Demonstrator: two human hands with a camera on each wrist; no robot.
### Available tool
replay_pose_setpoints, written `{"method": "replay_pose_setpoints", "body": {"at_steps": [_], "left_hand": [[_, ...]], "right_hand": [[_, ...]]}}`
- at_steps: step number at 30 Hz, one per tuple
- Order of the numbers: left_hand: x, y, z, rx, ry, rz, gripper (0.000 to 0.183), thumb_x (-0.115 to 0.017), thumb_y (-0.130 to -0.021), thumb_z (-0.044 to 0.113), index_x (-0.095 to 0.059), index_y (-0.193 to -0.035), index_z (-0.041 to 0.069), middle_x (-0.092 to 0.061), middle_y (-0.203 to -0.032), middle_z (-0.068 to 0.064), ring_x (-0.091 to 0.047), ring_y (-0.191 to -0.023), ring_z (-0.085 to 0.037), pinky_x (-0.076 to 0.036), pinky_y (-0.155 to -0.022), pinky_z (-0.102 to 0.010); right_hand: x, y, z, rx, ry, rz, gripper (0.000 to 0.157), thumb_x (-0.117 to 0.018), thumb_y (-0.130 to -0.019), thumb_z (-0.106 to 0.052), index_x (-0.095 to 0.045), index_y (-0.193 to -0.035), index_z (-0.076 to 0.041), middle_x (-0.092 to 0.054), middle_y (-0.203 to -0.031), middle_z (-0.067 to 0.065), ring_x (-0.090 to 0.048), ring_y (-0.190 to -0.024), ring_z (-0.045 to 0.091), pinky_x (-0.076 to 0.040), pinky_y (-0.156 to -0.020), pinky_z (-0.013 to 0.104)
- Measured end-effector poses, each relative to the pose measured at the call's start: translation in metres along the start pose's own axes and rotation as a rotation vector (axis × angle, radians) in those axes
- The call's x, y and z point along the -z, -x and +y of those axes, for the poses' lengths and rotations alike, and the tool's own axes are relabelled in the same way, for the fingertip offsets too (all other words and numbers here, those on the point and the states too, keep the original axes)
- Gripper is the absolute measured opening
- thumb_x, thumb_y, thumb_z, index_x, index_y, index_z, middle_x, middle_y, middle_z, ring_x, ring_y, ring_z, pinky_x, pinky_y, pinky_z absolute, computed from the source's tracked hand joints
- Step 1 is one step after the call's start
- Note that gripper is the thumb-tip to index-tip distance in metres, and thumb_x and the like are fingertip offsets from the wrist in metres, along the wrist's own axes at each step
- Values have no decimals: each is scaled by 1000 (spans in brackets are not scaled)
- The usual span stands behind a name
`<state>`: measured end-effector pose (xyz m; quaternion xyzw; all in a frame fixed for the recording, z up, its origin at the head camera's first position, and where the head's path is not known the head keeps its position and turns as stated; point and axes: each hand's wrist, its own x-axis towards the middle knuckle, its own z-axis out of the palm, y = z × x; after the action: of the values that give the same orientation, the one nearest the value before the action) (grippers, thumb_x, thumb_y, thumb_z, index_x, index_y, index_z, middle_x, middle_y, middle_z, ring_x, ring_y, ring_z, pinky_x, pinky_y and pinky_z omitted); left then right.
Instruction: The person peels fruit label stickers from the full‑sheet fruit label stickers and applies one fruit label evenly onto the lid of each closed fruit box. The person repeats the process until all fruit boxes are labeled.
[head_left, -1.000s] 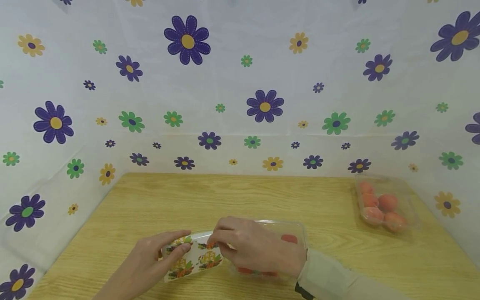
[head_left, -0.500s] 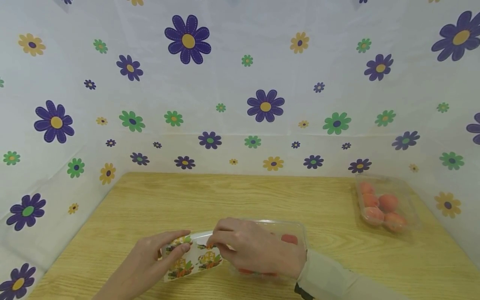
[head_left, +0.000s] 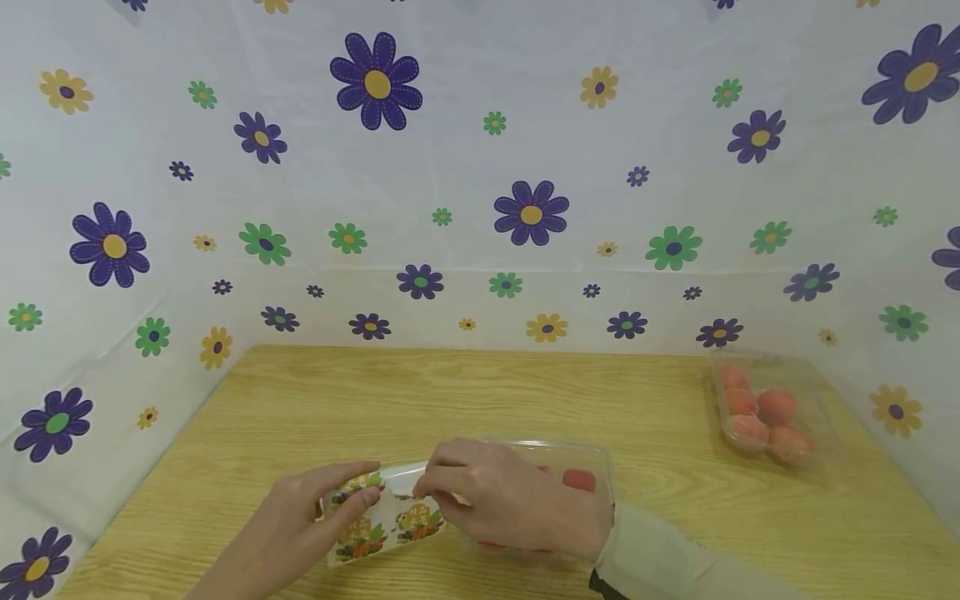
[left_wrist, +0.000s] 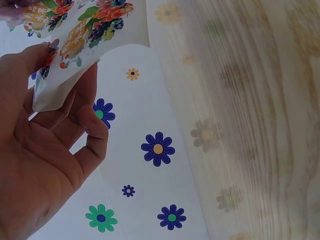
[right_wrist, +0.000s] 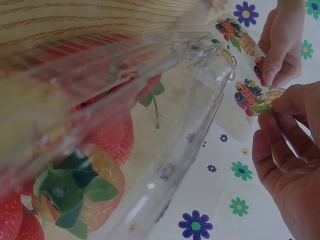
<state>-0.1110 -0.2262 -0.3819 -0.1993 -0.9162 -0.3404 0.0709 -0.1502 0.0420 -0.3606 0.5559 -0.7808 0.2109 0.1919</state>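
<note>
Holding the sticker sheet (head_left: 386, 527) taut should help: one sheet, lower middle of frame, pinched by your left hand (head_left: 296, 507) and your right hand (head_left: 513, 493). Beside it, one clear box (head_left: 606, 467), strawberries (head_left: 579, 480) part-hidden, can't count. Right side, farther: second box (head_left: 823, 421), five orange-red fruits (head_left: 777, 406) visible.

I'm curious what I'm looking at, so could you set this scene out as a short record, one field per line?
Left hand: grips one end of a printed sheet
Right hand: pinches the sheet near its other end
Sheet print: colourful fruit pictures on white
Near tub: clear plastic, strawberries inside, partly hidden behind the right hand
Far tub: clear plastic, round orange-red fruits inside
Table: wood-grained
Backdrop: white, with purple, green and yellow flowers
</note>
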Motion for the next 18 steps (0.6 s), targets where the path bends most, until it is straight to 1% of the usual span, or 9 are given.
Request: {"method": "replay_pose_setpoints", "body": {"at_steps": [5, 10, 14, 18], "left_hand": [[0, 0, 0, 10, -4, -3, 29, -68, -100, 27, -73, -124, 12, -78, -108, -1, -48, -58, 6, -45, -50, -20], [0, 0, 0, 23, -2, -16, 30, -66, -101, 29, -73, -125, 12, -78, -109, -1, -48, -58, 5, -44, -49, -20], [0, 0, 0, 34, -3, -23, 30, -66, -101, 31, -73, -125, 14, -78, -110, -1, -50, -60, 5, -45, -49, -20], [0, 0, -1, 28, -5, -24, 30, -66, -101, 31, -73, -125, 14, -78, -111, -1, -51, -61, 6, -45, -49, -20]], "right_hand": [[0, 1, -2, -9, -6, -6, 14, -76, -90, -5, -77, -100, -14, -71, -96, -5, -62, -81, 1, -48, -76, 3], [-1, 3, -3, -28, -32, -16, 14, -74, -91, -4, -76, -102, -13, -71, -99, -4, -65, -85, 2, -50, -79, 4], [0, 4, -4, -39, -50, -30, 14, -73, -92, -4, -76, -103, -12, -71, -100, -4, -65, -86, 1, -50, -80, 4], [-1, 4, -4, -37, -47, -36, 14, -73, -93, -5, -77, -104, -13, -71, -100, -5, -64, -85, 1, -49, -80, 3]]}}
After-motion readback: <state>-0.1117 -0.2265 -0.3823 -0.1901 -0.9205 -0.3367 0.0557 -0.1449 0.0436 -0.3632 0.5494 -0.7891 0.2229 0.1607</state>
